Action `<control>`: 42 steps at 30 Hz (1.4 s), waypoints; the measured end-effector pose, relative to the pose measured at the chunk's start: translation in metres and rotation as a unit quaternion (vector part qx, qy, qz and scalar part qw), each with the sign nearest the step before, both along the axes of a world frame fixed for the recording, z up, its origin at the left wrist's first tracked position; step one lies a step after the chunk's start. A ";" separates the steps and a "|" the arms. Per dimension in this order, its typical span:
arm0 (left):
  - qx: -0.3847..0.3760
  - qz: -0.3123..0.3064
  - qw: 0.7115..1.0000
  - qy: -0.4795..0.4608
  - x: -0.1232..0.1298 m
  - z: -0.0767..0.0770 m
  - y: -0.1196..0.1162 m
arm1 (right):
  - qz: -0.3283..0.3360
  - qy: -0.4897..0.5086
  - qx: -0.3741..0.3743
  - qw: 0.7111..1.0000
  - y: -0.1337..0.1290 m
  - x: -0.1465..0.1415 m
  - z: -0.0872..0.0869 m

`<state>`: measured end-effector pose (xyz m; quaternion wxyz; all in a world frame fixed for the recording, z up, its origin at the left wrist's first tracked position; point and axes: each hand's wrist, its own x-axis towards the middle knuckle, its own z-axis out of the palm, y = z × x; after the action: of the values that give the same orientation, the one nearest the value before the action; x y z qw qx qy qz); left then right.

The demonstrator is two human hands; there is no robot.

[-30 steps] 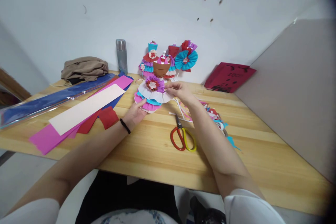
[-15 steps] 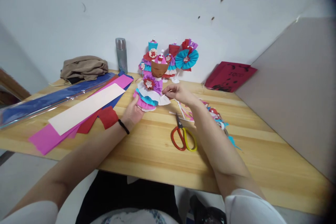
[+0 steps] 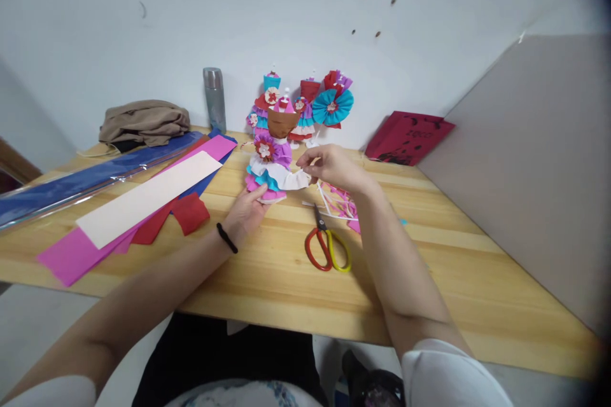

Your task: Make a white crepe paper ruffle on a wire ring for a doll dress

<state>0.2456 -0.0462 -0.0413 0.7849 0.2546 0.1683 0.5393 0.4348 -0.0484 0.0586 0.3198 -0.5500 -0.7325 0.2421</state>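
Note:
A small paper dress (image 3: 281,124) on a stand has a brown bodice, a purple waist with a flower, and white, blue and pink ruffles. My left hand (image 3: 248,206) grips the bottom of its skirt from the left, thumb over the pink ruffle. My right hand (image 3: 329,166) pinches the free end of the white crepe paper strip (image 3: 296,179), drawing it out to the right of the skirt. The strip's other part lies around the skirt above the blue ruffle.
Scissors (image 3: 324,245) with red and yellow handles lie before the dress, near paper scraps (image 3: 337,200). Crepe paper sheets (image 3: 153,197) spread at left. Behind stand finished paper dresses (image 3: 310,90), a flask (image 3: 214,98), a brown cloth (image 3: 146,122) and a red bag (image 3: 410,138).
My right hand has moved slightly right relative to the dress, and the white strip's end is stretched out farther. My left hand still holds the skirt. The whole view has shifted a little.

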 end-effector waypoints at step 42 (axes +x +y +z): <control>-0.077 0.078 0.993 -0.044 0.008 -0.015 0.028 | 0.030 -0.060 0.075 0.995 -0.005 -0.002 0.004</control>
<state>0.2539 -0.0179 -0.0567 0.7644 0.1559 0.1937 0.5948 0.4326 -0.0537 0.0622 0.3084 -0.5154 -0.7828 0.1626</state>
